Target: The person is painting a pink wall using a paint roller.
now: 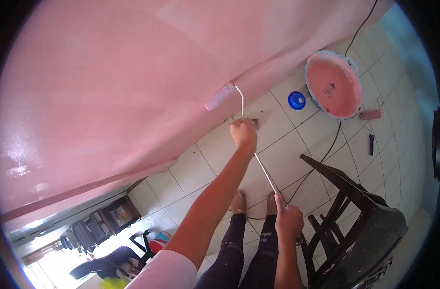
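A paint roller [221, 95] with a pale, pink-stained sleeve rests against the pink wall [126, 72], low down near the floor. My left hand [243, 134] is closed around the upper part of its pole, just below the bent wire frame [242, 103]. Farther down, my right hand [289, 221] grips the lower part of the thin pole [266, 171], thumb along it. Fresh-looking, glossy patches show on the wall at the left. Part of a small flat thing [255, 124] on the floor is hidden behind my left hand.
A paint-smeared tub of pink paint [335, 86] stands at right on the tiled floor [220, 173]. Beside it are a blue plastic cap [296, 100] and a smaller roller [371, 115]. A black cable [332, 146] crosses the tiles. A dark wooden chair [364, 238] stands near my right arm.
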Available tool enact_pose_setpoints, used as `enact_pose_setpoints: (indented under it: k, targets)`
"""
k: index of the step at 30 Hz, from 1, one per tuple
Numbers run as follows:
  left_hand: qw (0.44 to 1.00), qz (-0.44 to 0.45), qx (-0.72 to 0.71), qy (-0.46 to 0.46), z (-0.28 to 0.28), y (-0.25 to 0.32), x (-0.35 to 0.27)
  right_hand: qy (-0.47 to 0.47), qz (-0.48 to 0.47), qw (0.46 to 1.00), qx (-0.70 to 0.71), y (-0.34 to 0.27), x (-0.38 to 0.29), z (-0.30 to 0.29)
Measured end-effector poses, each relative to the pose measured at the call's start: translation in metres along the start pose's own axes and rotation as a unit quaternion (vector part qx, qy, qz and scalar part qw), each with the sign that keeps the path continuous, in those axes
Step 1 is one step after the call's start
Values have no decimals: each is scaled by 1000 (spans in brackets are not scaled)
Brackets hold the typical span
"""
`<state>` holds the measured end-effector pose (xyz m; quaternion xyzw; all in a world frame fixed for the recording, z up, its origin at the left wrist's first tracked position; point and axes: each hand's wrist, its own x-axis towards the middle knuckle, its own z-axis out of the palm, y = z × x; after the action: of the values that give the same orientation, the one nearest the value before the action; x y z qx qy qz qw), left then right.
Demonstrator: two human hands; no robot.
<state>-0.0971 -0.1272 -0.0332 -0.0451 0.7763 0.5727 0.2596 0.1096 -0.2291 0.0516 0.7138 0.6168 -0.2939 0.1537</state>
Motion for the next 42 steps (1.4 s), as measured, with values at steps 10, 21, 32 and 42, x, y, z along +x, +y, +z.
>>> enact_pose_setpoints:
  k: [10, 21, 32, 42]
  targets:
    - [993, 38, 50, 104, -123, -39, 8, -119, -22, 993, -1, 5, -69, 66]
    - [999, 22, 10, 28, -139, 30, -24, -152, -19, 982, 109, 5, -106, 54]
    - [991, -114, -45, -43, -169, 50, -21, -438, -22, 813, 382, 8, -123, 19]
    - [985, -155, 0, -72, -153, -5, 35, -508, -26, 737, 444, -37, -114, 48]
